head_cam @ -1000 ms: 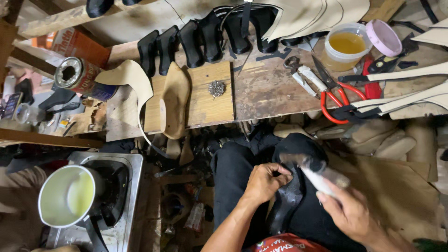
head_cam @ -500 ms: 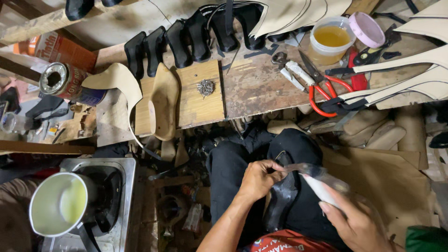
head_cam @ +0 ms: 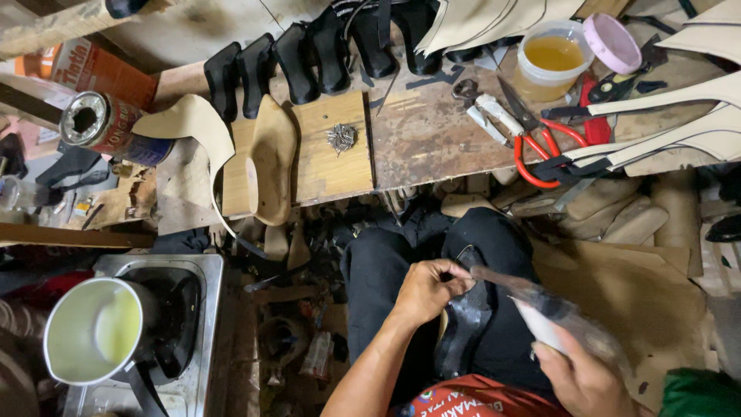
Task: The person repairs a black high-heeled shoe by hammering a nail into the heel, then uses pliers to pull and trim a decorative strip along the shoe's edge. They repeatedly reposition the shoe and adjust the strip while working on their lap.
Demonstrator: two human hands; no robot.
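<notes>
A scarred wooden counter (head_cam: 432,147) runs across the top of the view, well apart from the hands, carrying a row of black heel pieces (head_cam: 309,62), pale cut insole shapes (head_cam: 494,19), a tub of amber glue (head_cam: 549,58) with its pink lid (head_cam: 612,42) beside it, red-handled scissors (head_cam: 532,139) and a little heap of tacks (head_cam: 340,137) on a lighter board. At lower left a pale saucepan (head_cam: 93,332) sits on a small stove (head_cam: 185,309). The work itself is on the person's lap: a black shoe upper (head_cam: 463,324), apparently stretched over a form, lies along the dark trousers between the knees. The left hand (head_cam: 428,289) rests on its upper end, fingers curled narrow and pinching the edge of the black material. The right hand (head_cam: 583,378) is closed around the pale handle of a long, flat tool (head_cam: 532,297) whose darker end reaches toward that pinched spot; motion blur keeps its exact kind unclear. To do this well, I judge the left pinch should keep the material taut and flat, while the tool meets it just beside the fingertips at a shallow angle, guided from the wrist, so it works the edge without slipping onto the thumb or the leg beneath.
</notes>
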